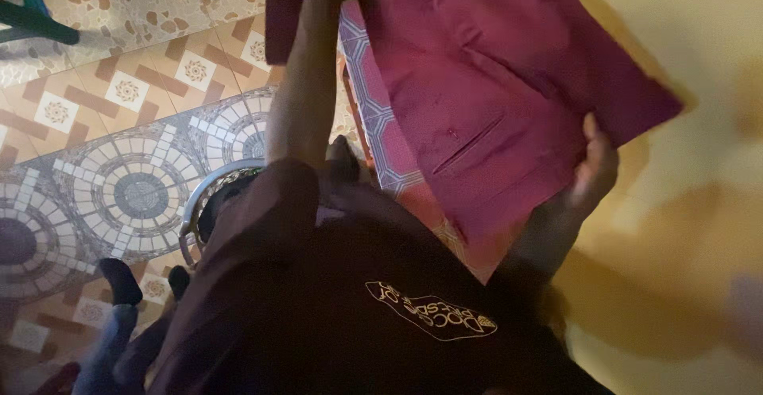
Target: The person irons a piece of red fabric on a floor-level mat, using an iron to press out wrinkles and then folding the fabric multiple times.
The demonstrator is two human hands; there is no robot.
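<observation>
- Holding takes up the moment: a maroon garment (509, 85) is kept spread in the upper middle and right of the frame, unfolded, with a welt pocket slit showing; nothing folded or put away is seen.
- The left hand is cut off at the top centre, so its grip cannot be told.
- The right hand (594, 164) is closed on the garment's lower right edge.
- A gold emblem patch (433, 311) is seen on the dark shirt, lower centre.
- A metal basin (208, 196) is seen at centre left on the patterned tile floor (119, 125).

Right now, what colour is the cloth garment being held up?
The cloth garment is maroon, a deep reddish-purple; head view.
</observation>
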